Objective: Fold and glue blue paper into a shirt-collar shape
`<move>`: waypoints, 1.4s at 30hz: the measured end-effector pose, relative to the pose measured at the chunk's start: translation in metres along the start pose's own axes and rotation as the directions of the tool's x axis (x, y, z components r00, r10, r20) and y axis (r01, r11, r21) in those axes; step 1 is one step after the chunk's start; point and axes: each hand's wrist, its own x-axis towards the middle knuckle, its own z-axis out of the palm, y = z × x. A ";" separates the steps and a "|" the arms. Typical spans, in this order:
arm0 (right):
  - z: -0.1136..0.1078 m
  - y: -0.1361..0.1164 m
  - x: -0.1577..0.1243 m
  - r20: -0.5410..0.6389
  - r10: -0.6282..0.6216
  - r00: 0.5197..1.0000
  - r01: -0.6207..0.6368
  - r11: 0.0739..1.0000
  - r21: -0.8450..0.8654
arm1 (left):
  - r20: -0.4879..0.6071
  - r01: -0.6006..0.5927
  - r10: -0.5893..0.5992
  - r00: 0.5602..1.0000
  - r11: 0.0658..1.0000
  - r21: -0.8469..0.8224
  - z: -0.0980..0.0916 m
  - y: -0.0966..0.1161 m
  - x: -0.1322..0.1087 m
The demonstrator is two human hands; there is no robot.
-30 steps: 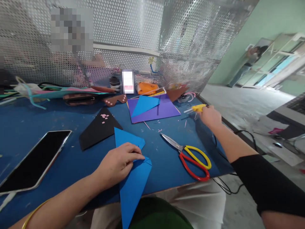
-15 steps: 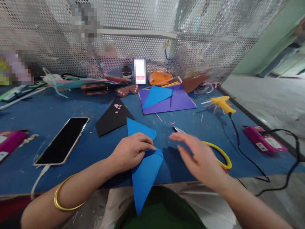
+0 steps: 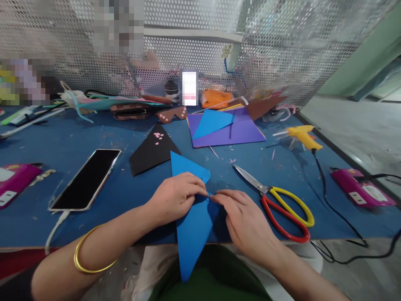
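Observation:
A folded blue paper [image 3: 192, 225] lies at the near edge of the blue table [image 3: 46, 142], its point hanging over my lap. My left hand [image 3: 175, 196] presses down on its middle, fingers curled and pinching a fold. Coming in from the right, my right hand [image 3: 247, 223] pinches the same corner of the blue paper with its fingertips. Red-and-yellow scissors [image 3: 278, 200] lie just right of my right hand. Farther right rests a yellow glue gun [image 3: 302, 136] with its black cord.
A black paper triangle [image 3: 152, 152] and a phone [image 3: 87, 177] lie to the left. Purple paper [image 3: 241, 129] with a blue piece on it sits behind. Pink cases [image 3: 360, 188] [image 3: 14, 179] lie at both sides. Perforated metal screen [image 3: 282, 42] backs the cluttered far edge.
My right hand left the glue gun on the table at the right, swept back toward me and now pinches the blue paper beside my left hand. The view shifted left.

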 end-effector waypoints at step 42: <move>0.033 -0.042 -0.040 -0.259 -0.350 0.900 0.293 0.927 -0.235 | -0.388 0.165 -0.008 0.921 0.913 0.373 -0.006 0.027 -0.078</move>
